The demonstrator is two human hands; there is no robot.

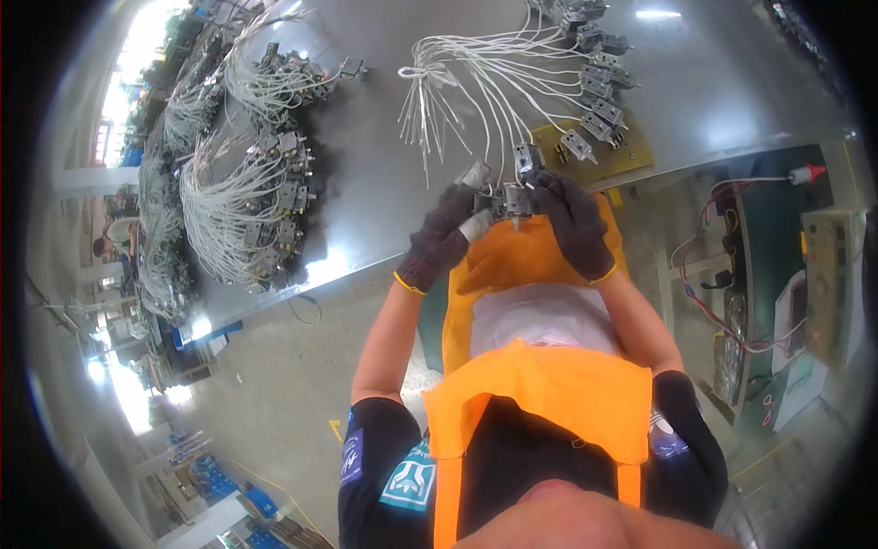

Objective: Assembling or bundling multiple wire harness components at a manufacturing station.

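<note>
Both hands wear dark knit gloves with yellow cuffs, at the table's near edge. My left hand [445,229], with white-wrapped thumb and finger, closes on the left side of a small grey metal switch-like part [519,201]. My right hand [572,221] has its fingers curled against the same part from the right. The grip is partly hidden. Just beyond stands another grey part [526,157] on a white wire, near the right fingertips. White wires [494,57], tied at their left end, fan out to several similar parts [599,87] along the right.
A yellowish plate [636,151] lies under some parts at the table's near edge. More wired bundles [233,197] crowd the left of the grey metal table [366,137]. An orange apron [540,375] covers my front. At right, a red-tipped cable [805,174] hangs by a green cabinet.
</note>
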